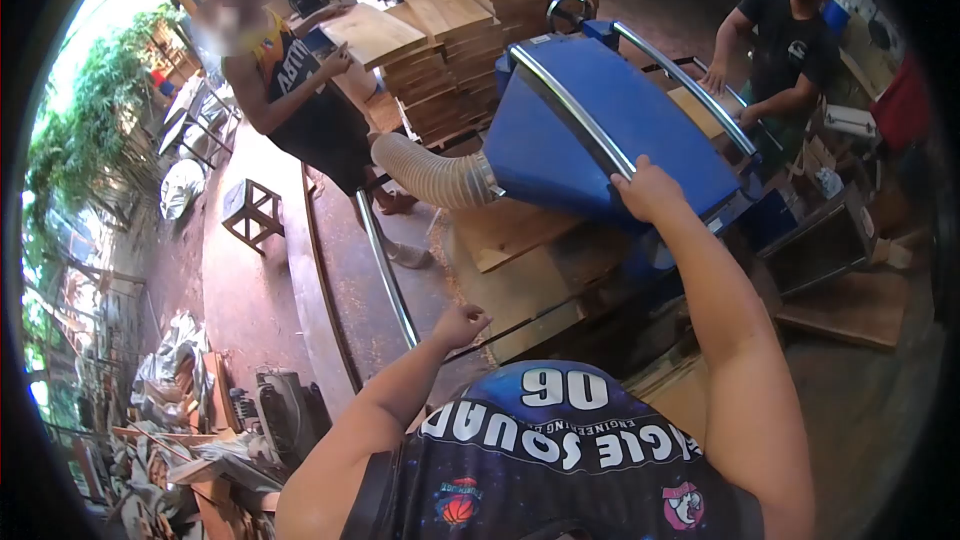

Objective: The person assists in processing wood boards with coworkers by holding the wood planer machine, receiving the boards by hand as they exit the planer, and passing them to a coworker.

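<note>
My right hand (pixel 650 190) is closed around the near end of a shiny metal rail (pixel 572 105) on top of a blue machine (pixel 610 130). My left hand (pixel 462 325) hovers in front of my body with its fingers curled in, and nothing shows in it. Close to that hand, a second metal rail (pixel 385 265) slants down at the left. A ribbed, flexible hose (pixel 430 172) joins the left side of the blue housing. Below the housing lies a wide wooden board (pixel 520 232).
Stacked wooden boards (pixel 440 70) stand behind the machine. One person (pixel 300 80) is at the left by the stacks; another person (pixel 795 50) works at the machine's far right. A small stool frame (pixel 252 215) and scrap wood (pixel 205 465) are at left.
</note>
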Demonstrator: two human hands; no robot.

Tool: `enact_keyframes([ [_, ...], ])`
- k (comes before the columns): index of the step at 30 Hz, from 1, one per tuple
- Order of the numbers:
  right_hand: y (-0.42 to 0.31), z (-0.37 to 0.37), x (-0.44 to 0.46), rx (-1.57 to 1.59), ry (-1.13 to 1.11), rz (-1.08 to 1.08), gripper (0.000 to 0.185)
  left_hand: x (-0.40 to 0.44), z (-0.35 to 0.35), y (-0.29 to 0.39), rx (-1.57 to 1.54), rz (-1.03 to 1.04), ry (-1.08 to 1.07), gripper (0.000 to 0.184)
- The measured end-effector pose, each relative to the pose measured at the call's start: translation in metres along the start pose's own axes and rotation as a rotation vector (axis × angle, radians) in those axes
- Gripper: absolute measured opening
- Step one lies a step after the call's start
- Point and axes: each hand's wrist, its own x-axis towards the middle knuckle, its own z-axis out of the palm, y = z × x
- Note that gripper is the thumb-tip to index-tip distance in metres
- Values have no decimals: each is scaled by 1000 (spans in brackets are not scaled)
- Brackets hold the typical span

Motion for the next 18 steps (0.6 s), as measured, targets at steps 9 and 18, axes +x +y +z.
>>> enact_keyframes([
  [9,3,3,-4,-29,81,-125,51,60,63,115,-721,-322,-106,84],
  [18,3,8,-2,-93,163,-215,48,122,70,155,-1365,-330,-3,88],
])
